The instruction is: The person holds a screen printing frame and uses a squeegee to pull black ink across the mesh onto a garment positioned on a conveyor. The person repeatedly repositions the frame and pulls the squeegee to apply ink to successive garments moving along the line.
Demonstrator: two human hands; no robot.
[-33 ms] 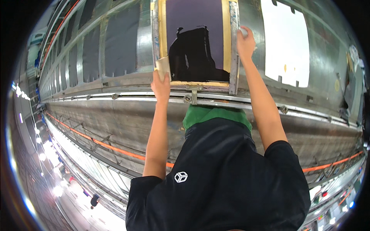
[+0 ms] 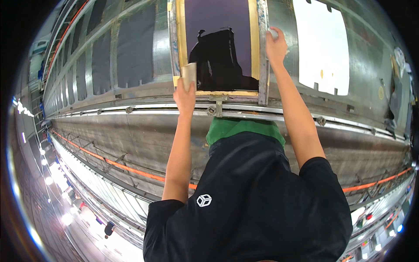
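Observation:
A screen-printing frame (image 2: 263, 56) lies in front of me on the long table, its inner edges lined with yellowish tape. Thick black ink (image 2: 218, 65) covers the near half of its purple mesh (image 2: 218, 15). At the near left corner my left hand (image 2: 185, 98) is closed round a beige squeegee (image 2: 189, 75), held nearly upright over the frame's left side. My right hand (image 2: 276, 47) is at the frame's right rail, fingers curled round a small pale thing (image 2: 274, 33) that I cannot make out.
A white panel (image 2: 323, 48) lies right of the frame. Dark grey panels (image 2: 136, 46) lie in a row to the left. A metal rail (image 2: 166, 109) with a clamp (image 2: 219, 107) runs along the table's near edge. Grey cloths (image 2: 397, 100) hang at the far right.
The squeegee in my left hand has turned more upright and shifted slightly right. My right hand stays at the right rail. The ink looks the same.

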